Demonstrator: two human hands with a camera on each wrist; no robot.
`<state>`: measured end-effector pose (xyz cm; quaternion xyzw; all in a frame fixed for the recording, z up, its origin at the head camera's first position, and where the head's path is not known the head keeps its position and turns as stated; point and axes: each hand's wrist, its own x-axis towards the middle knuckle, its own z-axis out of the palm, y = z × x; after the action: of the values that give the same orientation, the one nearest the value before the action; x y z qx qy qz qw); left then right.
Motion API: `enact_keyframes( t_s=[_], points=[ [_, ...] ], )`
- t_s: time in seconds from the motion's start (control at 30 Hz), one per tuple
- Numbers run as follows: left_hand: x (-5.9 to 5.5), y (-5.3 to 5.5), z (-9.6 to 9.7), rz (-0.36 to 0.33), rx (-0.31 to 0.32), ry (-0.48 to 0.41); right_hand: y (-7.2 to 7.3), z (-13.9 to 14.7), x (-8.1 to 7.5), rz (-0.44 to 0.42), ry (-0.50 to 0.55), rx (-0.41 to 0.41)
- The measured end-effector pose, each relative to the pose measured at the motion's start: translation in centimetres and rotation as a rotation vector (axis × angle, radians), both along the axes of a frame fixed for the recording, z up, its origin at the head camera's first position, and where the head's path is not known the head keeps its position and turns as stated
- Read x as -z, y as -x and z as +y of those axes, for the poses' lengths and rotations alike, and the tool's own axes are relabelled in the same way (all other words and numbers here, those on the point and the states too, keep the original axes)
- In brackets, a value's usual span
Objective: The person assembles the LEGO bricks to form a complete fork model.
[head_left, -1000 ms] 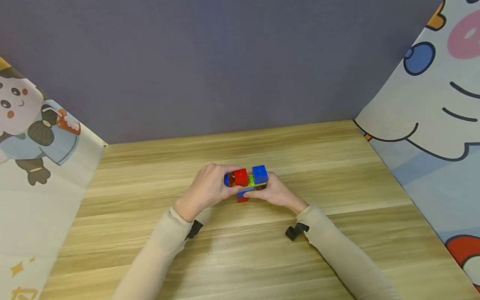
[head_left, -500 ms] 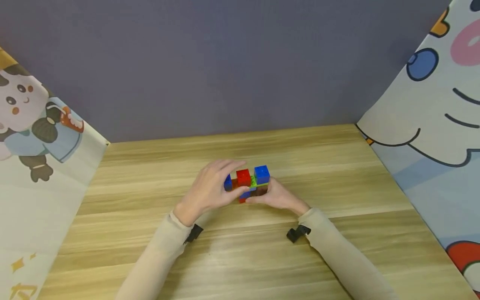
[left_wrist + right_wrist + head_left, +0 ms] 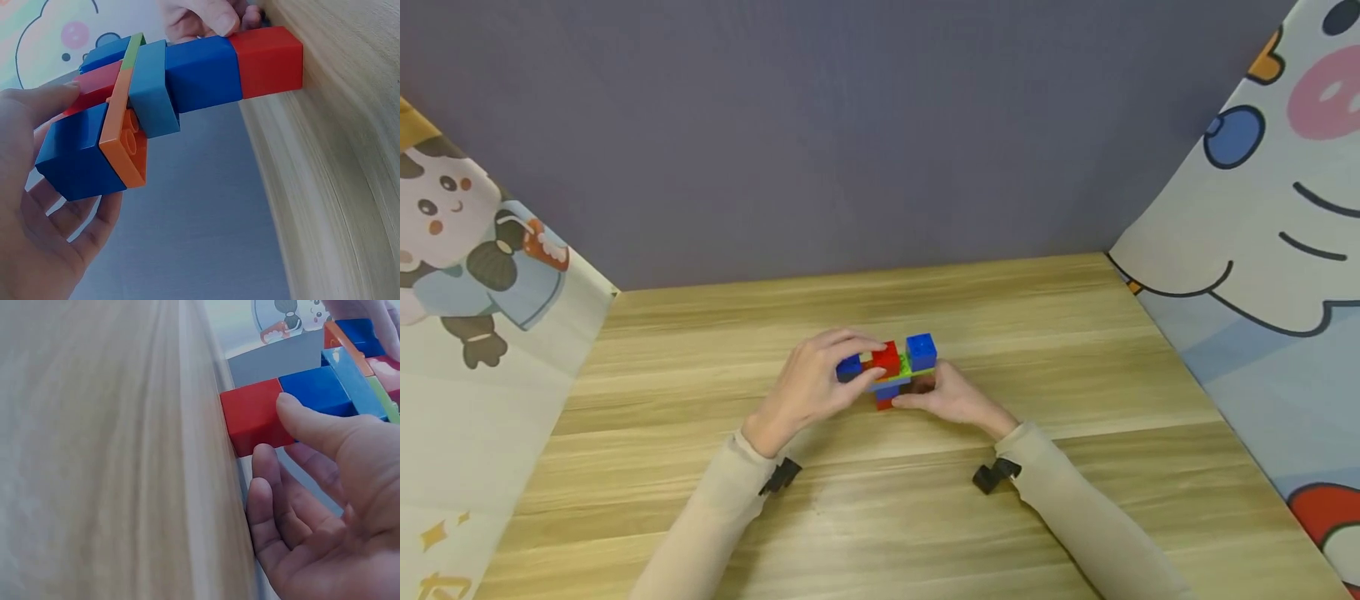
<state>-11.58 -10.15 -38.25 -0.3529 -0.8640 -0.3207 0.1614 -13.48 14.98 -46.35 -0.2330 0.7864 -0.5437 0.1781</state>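
A small structure of toy building bricks stands upright on the wooden table. Its column has a red brick point(image 3: 270, 62) at the bottom, a blue brick point(image 3: 203, 74) above it, then a light blue brick point(image 3: 153, 90). Across the top lie an orange plate point(image 3: 117, 134) and a green plate point(image 3: 905, 365). These bear an upper red brick point(image 3: 886, 361) between two blue bricks, one at the right end point(image 3: 921, 351). My left hand point(image 3: 811, 382) pinches the upper red brick between thumb and fingers. My right hand point(image 3: 957, 398) holds the column low down, its thumb against the lower bricks.
The wooden table point(image 3: 880, 525) runs back to a grey panel point(image 3: 865, 142). Cartoon-printed panels stand at the left point(image 3: 445, 417) and right point(image 3: 1285, 392). A black wrist mount point(image 3: 781, 476) sits at the left cuff, another point(image 3: 996, 475) at the right.
My left hand has opened off the bricks, shifted slightly left, and its fingers have come down on the upper red brick. The right hand has slid a little lower on the column.
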Motion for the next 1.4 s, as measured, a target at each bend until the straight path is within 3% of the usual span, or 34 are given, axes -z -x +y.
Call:
enact_keyframes(
  t_s=[0.3, 0.53, 0.77, 0.93, 1.1, 1.4],
  points=[
    [0.1, 1.0, -0.6, -0.079, -0.025, -0.072, -0.3, 0.0, 0.2, -0.003, -0.083, 0.076],
    [0.7, 2.3, -0.8, -0.159, -0.084, -0.105, -0.8, -0.2, 0.1, -0.064, -0.014, 0.078],
    [1.4, 4.0, -0.8, -0.313, -0.114, -0.147, -1.4, -0.4, 0.0, -0.092, -0.037, 0.091],
    [2.1, 5.2, -0.8, -0.413, -0.158, -0.124, -1.6, -0.9, -0.1, -0.091, -0.054, 0.135],
    [3.0, 6.4, -0.7, -0.515, -0.154, -0.092, -1.9, -1.5, -0.1, -0.11, -0.081, 0.16],
    [5.1, 7.9, -0.7, -0.533, -0.145, -0.022, -2.1, -2.1, -0.1, -0.027, -0.131, 0.171]
  ],
)
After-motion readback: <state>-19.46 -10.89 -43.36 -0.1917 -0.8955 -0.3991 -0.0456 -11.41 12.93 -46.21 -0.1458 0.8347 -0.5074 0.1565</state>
